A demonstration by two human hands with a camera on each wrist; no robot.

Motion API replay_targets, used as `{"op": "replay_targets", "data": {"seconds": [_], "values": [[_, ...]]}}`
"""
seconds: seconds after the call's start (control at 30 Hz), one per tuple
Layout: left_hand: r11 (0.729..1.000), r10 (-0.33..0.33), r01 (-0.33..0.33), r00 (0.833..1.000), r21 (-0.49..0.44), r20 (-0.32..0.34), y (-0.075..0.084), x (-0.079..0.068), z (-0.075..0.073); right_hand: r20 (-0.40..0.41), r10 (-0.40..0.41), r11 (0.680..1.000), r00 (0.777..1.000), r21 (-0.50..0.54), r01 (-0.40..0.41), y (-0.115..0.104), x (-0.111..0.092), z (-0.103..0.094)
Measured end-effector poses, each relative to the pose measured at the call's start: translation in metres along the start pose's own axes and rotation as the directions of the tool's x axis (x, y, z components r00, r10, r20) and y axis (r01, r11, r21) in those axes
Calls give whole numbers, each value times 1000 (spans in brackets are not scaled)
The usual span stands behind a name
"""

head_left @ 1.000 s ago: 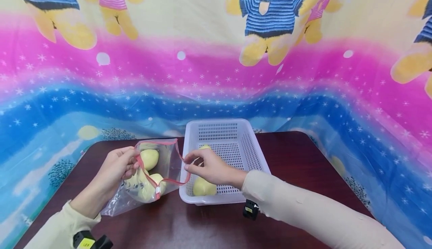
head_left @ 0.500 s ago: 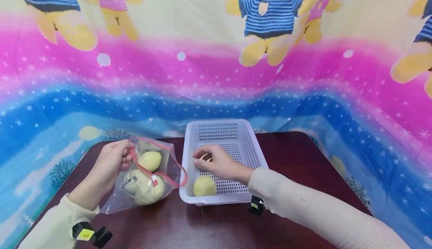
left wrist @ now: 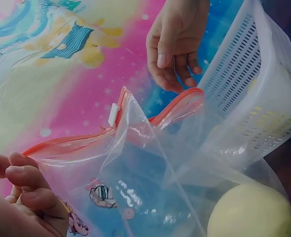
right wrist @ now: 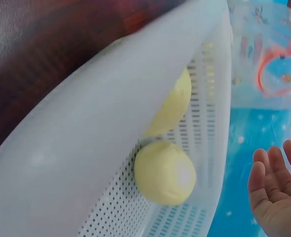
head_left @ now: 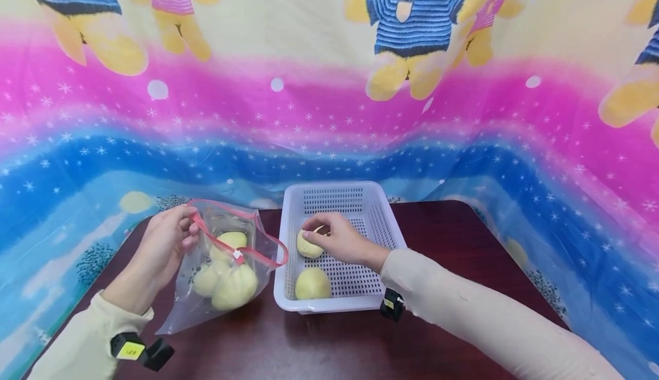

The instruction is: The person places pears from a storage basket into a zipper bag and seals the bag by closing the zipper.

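Note:
My left hand (head_left: pixel 167 242) pinches the red-edged rim of a clear zip bag (head_left: pixel 180 305), whose mouth gapes toward the basket. Inside the bag lie several pale yellow round fruits (head_left: pixel 234 288); one fruit (left wrist: pixel 251 212) shows large in the left wrist view. My right hand (head_left: pixel 342 240) is over a white slotted plastic basket (head_left: pixel 393 225), fingers slightly bent and spread. In the head view its fingertips overlap the rear fruit (head_left: pixel 309 245). The right wrist view has that hand (right wrist: pixel 278 197) apart from the two fruits, nothing between its fingers. A second fruit (head_left: pixel 313 284) sits nearer the basket's front.
Both stand on a dark red-brown table (head_left: pixel 437 242), the basket right of the bag. A patterned cloth (head_left: pixel 329 111) with bears and snowflakes hangs behind and around the table. Black camera mounts (head_left: pixel 141 350) are strapped to the wrists.
My right hand has left the bag's rim and moved right, over the fruit in the basket. My left hand has drawn the bag's rim slightly left and up.

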State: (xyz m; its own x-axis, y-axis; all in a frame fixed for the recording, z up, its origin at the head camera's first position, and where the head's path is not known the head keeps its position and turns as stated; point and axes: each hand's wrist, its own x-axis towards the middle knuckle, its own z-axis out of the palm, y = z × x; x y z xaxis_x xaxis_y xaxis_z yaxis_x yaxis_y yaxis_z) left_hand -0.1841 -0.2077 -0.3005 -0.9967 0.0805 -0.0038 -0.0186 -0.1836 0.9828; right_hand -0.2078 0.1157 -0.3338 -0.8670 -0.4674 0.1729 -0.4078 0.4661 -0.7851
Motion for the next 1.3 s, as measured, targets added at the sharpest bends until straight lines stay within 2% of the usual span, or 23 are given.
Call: {"op": "replay_targets", "data": {"seconds": [0.13, 0.3, 0.47, 0.8, 1.3], "values": [[1000, 3, -3, 1000, 5, -9, -2, -1, 1, -21, 13, 1000, 1000, -14, -13, 8, 5, -6], [1000, 5, -5, 1000, 29, 0, -6, -2, 4, -51, 89, 996, 995, -11, -89, 14, 11, -10], [999, 18, -19, 1000, 42, 16, -11, -3, 8, -51, 122, 992, 991, -18, -123, 15, 12, -12], [993, 15, -14, 1000, 121, -6, -12, -3, 8, -70, 137, 990, 988, -22, -138, 20, 19, -19], [986, 32, -32, 999, 161, 1, -16, -6, 12, -54, 164, 986, 985, 6, -164, 28, 23, -29]]}}
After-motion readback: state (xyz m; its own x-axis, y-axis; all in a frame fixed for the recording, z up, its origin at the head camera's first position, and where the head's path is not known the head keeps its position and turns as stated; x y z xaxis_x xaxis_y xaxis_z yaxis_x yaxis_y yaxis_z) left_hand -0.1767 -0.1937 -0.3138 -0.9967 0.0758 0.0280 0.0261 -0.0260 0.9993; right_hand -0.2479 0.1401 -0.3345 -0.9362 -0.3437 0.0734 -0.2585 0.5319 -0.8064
